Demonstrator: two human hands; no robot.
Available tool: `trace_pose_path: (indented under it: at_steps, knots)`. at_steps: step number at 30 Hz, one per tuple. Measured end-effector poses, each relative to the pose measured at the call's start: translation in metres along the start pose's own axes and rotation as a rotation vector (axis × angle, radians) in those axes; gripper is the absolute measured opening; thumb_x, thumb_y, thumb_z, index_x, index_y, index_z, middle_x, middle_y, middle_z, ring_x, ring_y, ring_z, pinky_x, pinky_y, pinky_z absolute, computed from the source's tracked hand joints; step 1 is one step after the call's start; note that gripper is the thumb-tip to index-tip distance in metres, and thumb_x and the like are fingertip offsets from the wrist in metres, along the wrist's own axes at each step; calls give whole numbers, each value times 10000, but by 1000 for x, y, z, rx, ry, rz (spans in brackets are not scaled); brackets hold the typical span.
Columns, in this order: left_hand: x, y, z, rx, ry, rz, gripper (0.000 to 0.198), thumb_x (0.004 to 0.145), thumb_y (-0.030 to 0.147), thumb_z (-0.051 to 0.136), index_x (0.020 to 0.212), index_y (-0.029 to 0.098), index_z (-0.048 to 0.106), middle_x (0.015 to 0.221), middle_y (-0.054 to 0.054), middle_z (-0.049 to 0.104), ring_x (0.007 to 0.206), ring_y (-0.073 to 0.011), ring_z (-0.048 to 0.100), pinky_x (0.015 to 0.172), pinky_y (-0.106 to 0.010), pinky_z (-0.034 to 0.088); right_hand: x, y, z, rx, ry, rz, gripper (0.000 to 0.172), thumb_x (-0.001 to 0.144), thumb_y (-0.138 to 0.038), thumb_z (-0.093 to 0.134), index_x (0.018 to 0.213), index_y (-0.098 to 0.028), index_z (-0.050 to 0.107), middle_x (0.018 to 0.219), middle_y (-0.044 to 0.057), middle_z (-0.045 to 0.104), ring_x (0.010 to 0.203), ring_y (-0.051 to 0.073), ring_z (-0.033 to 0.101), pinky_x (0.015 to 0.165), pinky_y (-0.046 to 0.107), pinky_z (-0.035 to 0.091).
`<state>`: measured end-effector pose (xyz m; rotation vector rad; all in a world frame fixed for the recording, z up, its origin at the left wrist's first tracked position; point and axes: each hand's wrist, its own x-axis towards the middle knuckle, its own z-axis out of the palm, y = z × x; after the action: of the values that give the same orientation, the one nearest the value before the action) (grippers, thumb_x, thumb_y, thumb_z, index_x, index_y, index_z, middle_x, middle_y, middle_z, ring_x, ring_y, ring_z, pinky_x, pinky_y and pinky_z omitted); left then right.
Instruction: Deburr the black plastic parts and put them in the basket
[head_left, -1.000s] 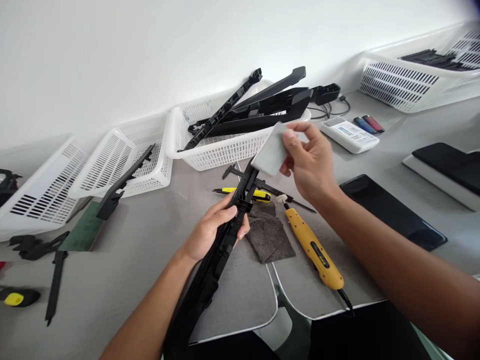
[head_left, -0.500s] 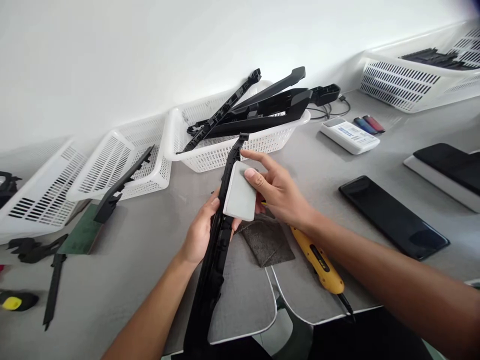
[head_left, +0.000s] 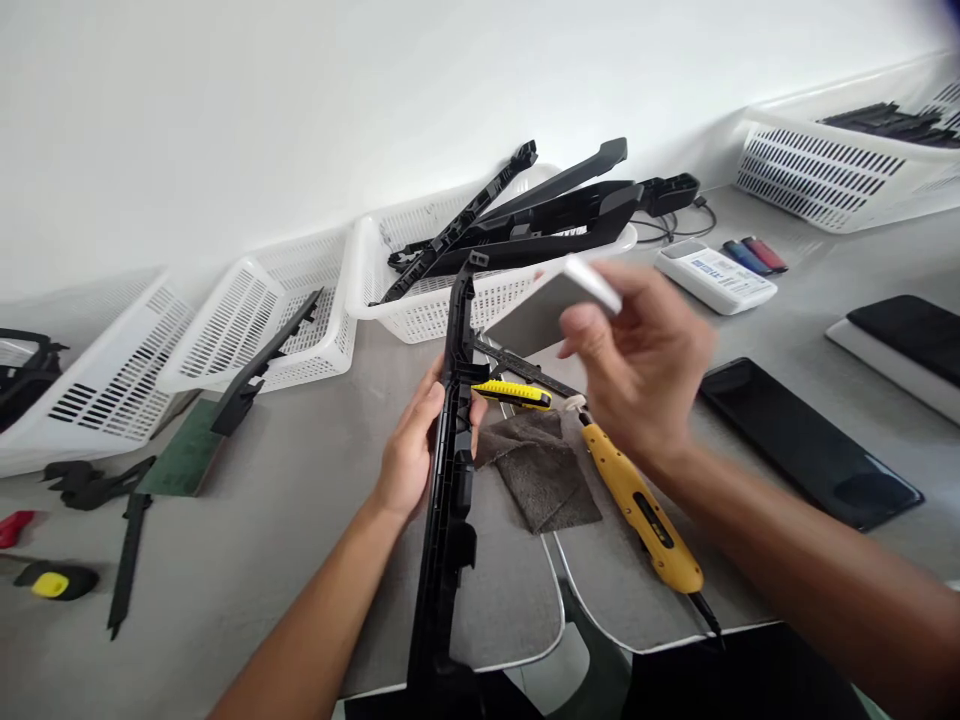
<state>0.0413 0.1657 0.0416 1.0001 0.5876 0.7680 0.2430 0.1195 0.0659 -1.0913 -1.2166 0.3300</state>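
- Your left hand (head_left: pixel 411 455) is wrapped around the long black plastic strip (head_left: pixel 448 470), holding it upright.
- Your right hand (head_left: pixel 643 365), blurred, pinches the flat grey block (head_left: pixel 544 305), just right of that grip, off the strip.

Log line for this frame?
left hand: grips black strip | right hand: holds grey block, off strip | cloth on table

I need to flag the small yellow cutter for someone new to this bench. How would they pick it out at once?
Start at the white basket heaped with long black parts, then come down toward the grey cloth on the table. The yellow cutter lies just above that cloth, beside the left hand. It is short and flat, unlike the longer, corded yellow tool to its right.
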Motion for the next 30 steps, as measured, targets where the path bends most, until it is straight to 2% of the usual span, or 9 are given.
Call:
trace_pose_path:
  at_steps: [2, 5, 7, 9, 12, 15, 19, 23, 30]
  knots:
    - [0, 2, 0, -16, 79, 23, 577, 1010, 531, 674, 1514, 277, 557, 832, 22, 663, 570, -114, 545, 527, -230, 459, -4, 2, 4, -106, -268, -165, 253, 1006, -458, 711, 1198, -293, 710, 1424, 100, 734, 1374, 359, 657, 1124, 625, 554]
    - [-1, 3, 2, -33, 102, 36, 664, 999, 545, 697, 1592, 316, 503, 893, 12, 693, 670, -135, 607, 598, -239, 498, -9, 12, 11, -201, -546, -269, 339, 941, -434, 774, 1193, -229, 679, 1706, 164, 474, 1646, 405, 319, 1274, 693, 361]
    - [-3, 1, 3, -27, 44, 0, 711, 1000, 536, 697, 1635, 345, 438, 880, 22, 678, 669, -136, 607, 600, -245, 493, -10, 17, 14, -166, -560, -252, 254, 972, -356, 716, 1174, -218, 648, 1748, 192, 389, 1643, 367, 338, 1271, 646, 393]
    - [-5, -2, 5, -20, -9, -59, 735, 996, 503, 710, 1643, 352, 396, 842, 39, 643, 634, -129, 583, 581, -248, 477, -10, 19, 15, -125, -530, -225, 195, 999, -227, 602, 1193, -240, 606, 1727, 179, 421, 1597, 309, 432, 1237, 605, 453]
    - [-7, -6, 7, 27, -82, -126, 662, 1016, 493, 677, 1591, 297, 416, 794, 51, 600, 620, -128, 551, 609, -266, 478, -9, 15, 13, -163, -471, -225, 336, 964, -120, 511, 1265, -261, 560, 1662, 154, 508, 1557, 286, 474, 1212, 607, 466]
    - [-9, -7, 8, 162, -218, -140, 570, 1026, 489, 651, 1501, 224, 480, 842, 13, 641, 742, -165, 595, 733, -312, 511, -6, 16, 10, -272, -423, -263, 404, 907, -129, 545, 1292, -243, 580, 1623, 158, 548, 1499, 331, 504, 1208, 623, 445]
    - [-12, -2, 11, 255, -374, -195, 517, 975, 306, 714, 1424, 230, 470, 959, -16, 694, 851, -181, 606, 791, -322, 499, -2, 22, 7, -352, -347, -242, 505, 860, -216, 626, 1362, -264, 604, 1628, 119, 558, 1463, 380, 512, 1202, 652, 433]
    - [-11, -2, 12, 203, -392, -166, 157, 1017, 314, 678, 1095, 225, 575, 910, -16, 687, 831, -177, 617, 782, -316, 507, -3, 17, 7, -296, -402, -292, 671, 928, -359, 614, 1575, -242, 483, 1731, 150, 433, 1583, 364, 406, 1271, 648, 358]
    - [-8, -9, 8, 33, -266, -157, 303, 996, 465, 744, 932, 184, 650, 771, -6, 631, 705, -143, 609, 675, -260, 524, -2, 6, 3, -189, -561, -386, 790, 1047, -442, 405, 1760, -242, 132, 1849, 87, 132, 1710, 313, 129, 1364, 618, 206]
